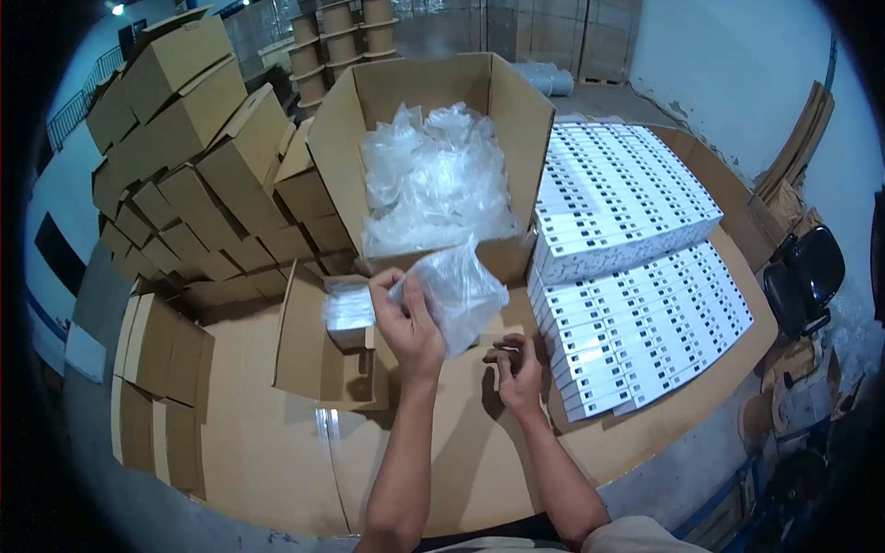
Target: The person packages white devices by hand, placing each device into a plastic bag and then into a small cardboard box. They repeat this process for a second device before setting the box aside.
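My left hand is closed on a clear plastic bag, pinched between thumb and fingers and raised over the cardboard-covered table. To its right and a little lower, my right hand is empty, its fingers loosely bent and apart. Beside my left hand stands an open small carton, with white plastic-wrapped items at its far end. Beyond both hands, a large open cardboard box holds a heap of crumpled clear plastic bags.
Rows of flat white boxes with dark square marks are stacked on the right. Several brown cartons pile up at the back left, and more cartons stand along the left table edge. A black chair is at the far right.
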Tool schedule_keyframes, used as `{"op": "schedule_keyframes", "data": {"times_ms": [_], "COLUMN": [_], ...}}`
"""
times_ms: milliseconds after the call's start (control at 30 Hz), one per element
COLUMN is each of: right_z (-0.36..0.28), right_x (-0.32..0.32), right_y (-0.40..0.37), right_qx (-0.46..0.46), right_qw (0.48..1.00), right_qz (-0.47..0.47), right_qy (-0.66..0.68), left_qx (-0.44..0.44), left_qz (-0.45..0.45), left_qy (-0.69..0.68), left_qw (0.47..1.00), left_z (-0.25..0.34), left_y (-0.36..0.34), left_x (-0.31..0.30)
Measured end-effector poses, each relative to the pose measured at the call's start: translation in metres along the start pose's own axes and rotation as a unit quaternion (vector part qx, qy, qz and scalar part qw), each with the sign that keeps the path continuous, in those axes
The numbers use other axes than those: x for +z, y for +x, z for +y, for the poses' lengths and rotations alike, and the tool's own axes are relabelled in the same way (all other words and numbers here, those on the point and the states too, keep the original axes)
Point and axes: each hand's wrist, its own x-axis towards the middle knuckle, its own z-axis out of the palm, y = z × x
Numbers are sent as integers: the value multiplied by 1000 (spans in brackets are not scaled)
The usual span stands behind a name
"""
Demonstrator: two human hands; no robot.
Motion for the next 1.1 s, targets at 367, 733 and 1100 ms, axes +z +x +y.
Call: {"op": "schedule_keyframes", "data": {"times_ms": [367,733,1100], "right_z": [-30,-41,-40], "right_x": [-14,-19,-25], "right_y": [-4,3,7], "right_qx": [103,99,61], "right_qw": [977,973,976], "right_qz": [-187,-205,-200], "right_qy": [11,-27,-59], "left_qx": [-166,-215,-334], "left_qz": [-105,-90,-190], "left_qy": [108,35,61], "left_qw": [975,972,921], "left_z": [-52,-67,-56], "left_y": [-107,-98,-89], "left_x": [-77,-90,-96]}}
